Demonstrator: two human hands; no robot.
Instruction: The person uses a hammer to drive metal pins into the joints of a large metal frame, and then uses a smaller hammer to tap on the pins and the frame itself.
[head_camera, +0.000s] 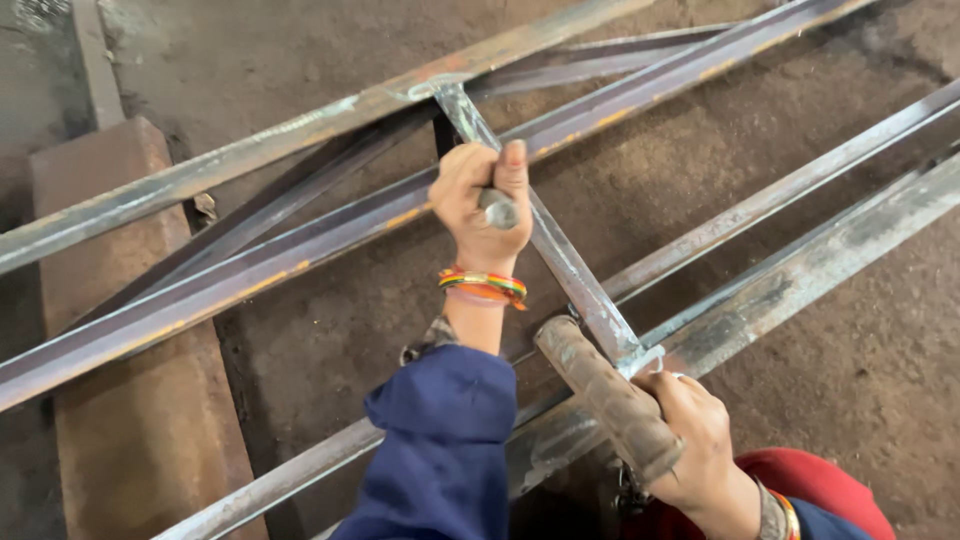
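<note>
Looking down from the head camera, a welded frame of long steel angle bars (300, 240) is seen laid slantwise over a dirt floor (800, 340). A short diagonal steel strip (560, 260) is seen crossing between two of the long bars, its upper end welded near the top bar and its lower end meeting a lower bar (800, 270) close to the right hand.

The left hand (482, 205) is wrapped tightly around the diagonal strip near its upper half, the fingers curled fully and the thumb raised along the strip; its grip is closed on the strip. Orange and multicoloured bangles (484, 286) are worn at that wrist, above a blue sleeve (440, 450).

The right hand (700, 440) is closed around a rusty, thick cylindrical handle (605, 395), which is pointed up and to the left so that its free end lies just beside the lower end of the strip. What is fitted to the handle's other end is hidden behind the hand. A rust-coloured slab (120, 400) is seen lying on the floor at the left, under the bars.
</note>
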